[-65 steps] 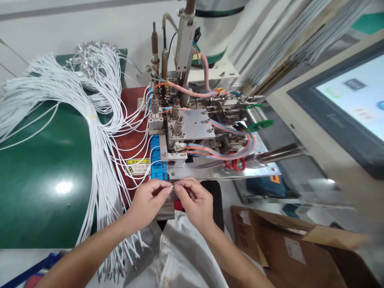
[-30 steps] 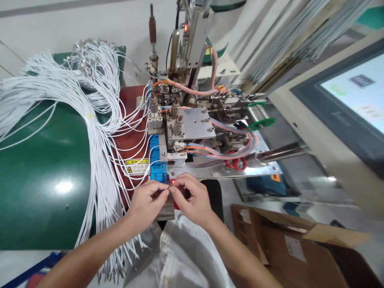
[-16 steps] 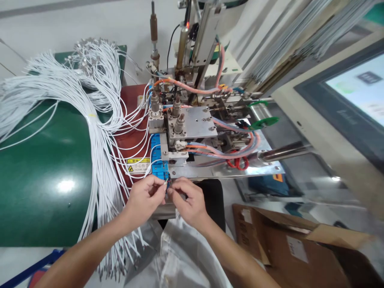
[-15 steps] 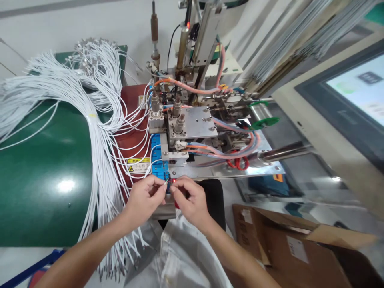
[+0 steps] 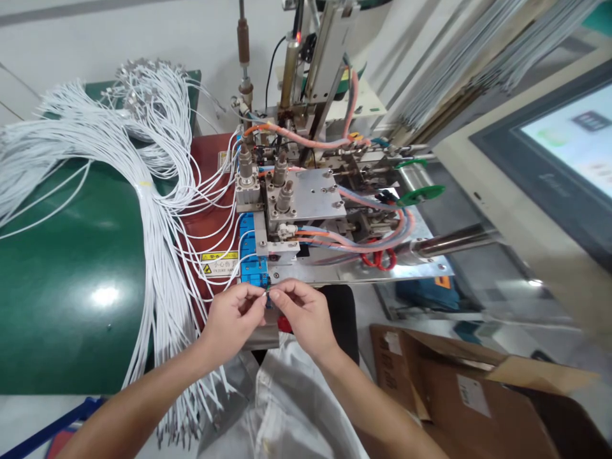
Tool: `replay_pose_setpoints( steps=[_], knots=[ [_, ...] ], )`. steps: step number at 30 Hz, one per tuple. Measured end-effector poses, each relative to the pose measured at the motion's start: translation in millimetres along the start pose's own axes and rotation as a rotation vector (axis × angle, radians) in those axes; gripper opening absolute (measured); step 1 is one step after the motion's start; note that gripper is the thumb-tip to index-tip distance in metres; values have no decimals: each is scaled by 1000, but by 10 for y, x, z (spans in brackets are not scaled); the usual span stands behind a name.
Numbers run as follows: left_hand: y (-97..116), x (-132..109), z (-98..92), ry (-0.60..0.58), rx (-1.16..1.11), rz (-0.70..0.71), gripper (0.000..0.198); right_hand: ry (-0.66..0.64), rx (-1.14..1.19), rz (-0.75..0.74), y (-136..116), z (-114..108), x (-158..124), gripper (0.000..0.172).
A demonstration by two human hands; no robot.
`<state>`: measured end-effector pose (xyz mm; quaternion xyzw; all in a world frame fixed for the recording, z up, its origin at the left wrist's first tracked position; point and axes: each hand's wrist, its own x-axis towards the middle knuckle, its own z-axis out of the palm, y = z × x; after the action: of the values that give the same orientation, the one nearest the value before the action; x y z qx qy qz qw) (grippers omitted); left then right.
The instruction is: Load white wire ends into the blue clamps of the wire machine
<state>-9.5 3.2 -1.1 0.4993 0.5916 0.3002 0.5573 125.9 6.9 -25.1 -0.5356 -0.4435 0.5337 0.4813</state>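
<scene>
Change since half a second ago: the two sets of fingertips, then a little apart, now meet, and the small red glow between them no longer shows. Item: wire end (image 5: 266, 294), white, thin, held at the near edge of the machine, just near of the blue block (image 5: 252, 271). Left hand (image 5: 233, 319): thumb and forefinger pinching the wire end, other fingers curled. Right hand (image 5: 302, 313): thumb and forefinger pressed together at the same tip; whether they grip the wire itself or a small part on it is too small to tell. Handling note, as a judgement: keep both pinches close to the tip so that the limp wire stays straight, steady the hands against the machine's edge, and keep the fingers near of the block and its moving parts, as the yellow label (image 5: 218, 262) to the left warns. Surroundings: bundle (image 5: 157, 255) of like white wires, left, fanned over the green mat (image 5: 71, 287); steel plate (image 5: 308, 194) with cylinders and orange hoses (image 5: 335, 239), far of the hands; white cloth (image 5: 287, 408), near; cardboard box (image 5: 459, 389), near right; screen (image 5: 568, 146), far right.
</scene>
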Motion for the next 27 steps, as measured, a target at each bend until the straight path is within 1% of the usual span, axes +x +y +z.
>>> replay_pose_setpoints(
  steps=[4, 6, 7, 9, 11, 13, 15, 18, 20, 23, 27],
  knots=[
    [-44, 12, 8, 6, 16, 39, 26, 75, -321, -265, -13, -19, -11, 12],
    [-65, 29, -13, -5, 76, 73, 29, 75, -407, -354, -1, -34, -4, 11],
    [-67, 39, -33, -10, 118, 89, 29, 64, -433, -375, 11, -42, 3, 11],
    [-50, 59, -95, -23, 213, 103, 33, 34, -462, -364, 47, -57, 28, 12],
    [-8, 77, -177, -55, 329, 124, 36, 13, -466, -303, 97, -67, 61, 14],
    [39, 98, -257, -75, 465, 170, 29, 7, -460, -237, 152, -67, 95, 14],
    [64, 124, -311, -61, 594, 242, 18, 3, -460, -207, 199, -59, 123, 14],
    [41, 177, -329, -25, 727, 354, 18, 21, -477, -202, 235, -35, 139, 15],
    [3, 210, -318, -17, 778, 401, 20, 45, -502, -198, 238, -19, 138, 15],
    [-35, 239, -304, -14, 793, 422, 20, 64, -528, -179, 240, -1, 140, 14],
    [-42, 253, -303, -22, 787, 437, 21, 41, -494, -109, 303, 1, 179, 15]
  ],
)
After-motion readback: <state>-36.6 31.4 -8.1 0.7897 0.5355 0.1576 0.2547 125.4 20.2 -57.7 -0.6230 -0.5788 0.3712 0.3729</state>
